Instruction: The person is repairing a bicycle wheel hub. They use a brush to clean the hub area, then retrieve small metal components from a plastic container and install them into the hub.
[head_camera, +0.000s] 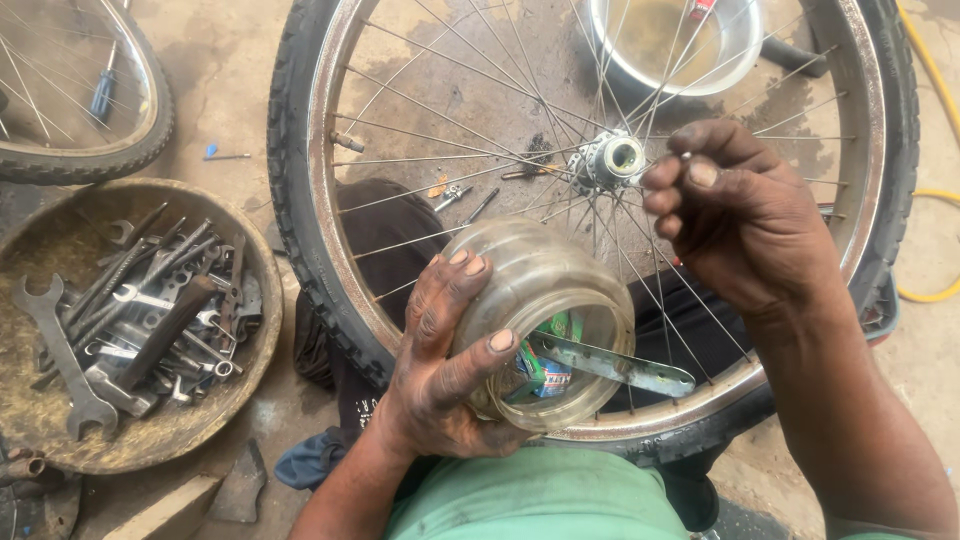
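My left hand (445, 355) grips a grimy clear plastic jar (545, 290), tilted with its mouth toward me. Inside it lie a flat metal strip (615, 365) that sticks out of the mouth and small colourful packets (545, 375). My right hand (735, 215) is raised beside the wheel hub (610, 160), its fingertips pinched on a tiny metal piece (686, 156). A bicycle wheel (300, 200) with rusty rim and thin spokes lies across my lap under both hands.
A round shallow pan (262, 340) at left holds several spanners and other tools. Another wheel (150, 130) lies at top left with a screwdriver (103, 92) behind its spokes. A metal bowl (740, 65) stands at top, a yellow hose (935, 80) runs at right.
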